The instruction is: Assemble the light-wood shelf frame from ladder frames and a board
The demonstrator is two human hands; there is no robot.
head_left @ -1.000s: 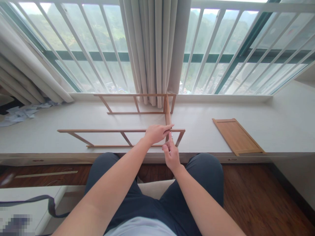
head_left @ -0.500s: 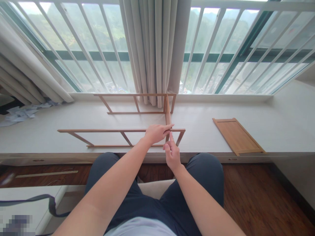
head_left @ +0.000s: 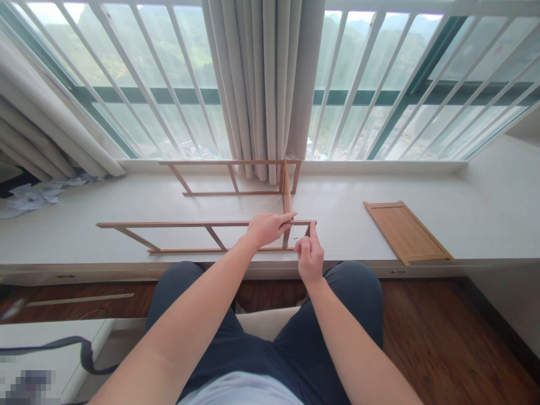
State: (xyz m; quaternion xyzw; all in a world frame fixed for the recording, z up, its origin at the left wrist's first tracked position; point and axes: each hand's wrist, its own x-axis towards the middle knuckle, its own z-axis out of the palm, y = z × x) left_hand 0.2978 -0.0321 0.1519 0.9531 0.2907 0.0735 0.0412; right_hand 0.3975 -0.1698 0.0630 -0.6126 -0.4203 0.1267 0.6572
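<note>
A light-brown wooden rack stands on the white ledge, with a near side frame (head_left: 177, 224) and a far side frame (head_left: 211, 194). A narrow wooden board (head_left: 287, 188) joins the two near their right ends. My left hand (head_left: 268, 229) is closed over the near frame's top rail at that joint. Just right of its fingers, a thin bent metal piece, apparently a hex key (head_left: 294, 233), sticks down from the joint. My right hand (head_left: 311, 256) has its index finger stretched up against the near frame's right end, the other fingers curled, and nothing visible held.
On the ledge (head_left: 346, 225) to the right lies a flat wooden panel (head_left: 407, 232). A grey curtain (head_left: 261, 84) hangs behind the rack, before barred windows. Crumpled white paper (head_left: 31, 199) lies far left. My knees are against the drawer front below the ledge.
My right hand has moved right, from beside the joint to the near frame's end, uncovering the thin metal piece. My left hand keeps its hold.
</note>
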